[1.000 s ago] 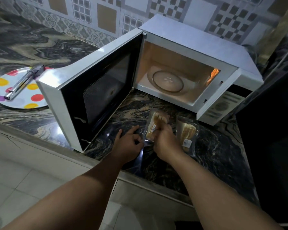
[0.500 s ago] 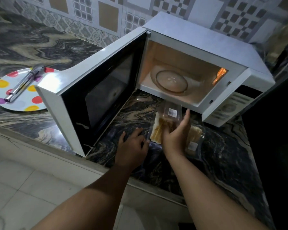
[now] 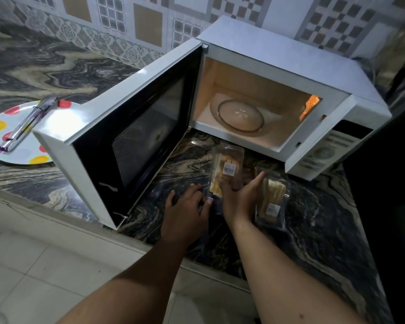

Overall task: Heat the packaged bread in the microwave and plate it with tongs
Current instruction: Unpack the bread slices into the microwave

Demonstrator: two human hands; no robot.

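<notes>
A white microwave [image 3: 278, 61] stands on the dark marble counter with its door [image 3: 131, 136] swung wide to the left and its lit cavity showing a bare glass turntable [image 3: 240, 116]. My right hand [image 3: 240, 199] grips a clear packet of bread [image 3: 227, 167] with a barcode label, raised just below the cavity's front. My left hand [image 3: 185, 209] rests on the counter beside it, fingertips at the packet's lower end. A second bread packet [image 3: 272, 199] lies on the counter to the right. Metal tongs [image 3: 26, 125] lie on a spotted plate [image 3: 0, 127] at the far left.
The open door juts out toward the counter's front edge, between the plate and my hands. A patterned tile wall [image 3: 150, 22] backs the counter. A dark tall surface [image 3: 388, 183] closes off the right side. Pale floor tiles [image 3: 33, 277] lie below.
My right hand picked the bread packet up from the counter and turned it label-up, lifting it toward the microwave opening. My left hand stayed on the counter beside it.
</notes>
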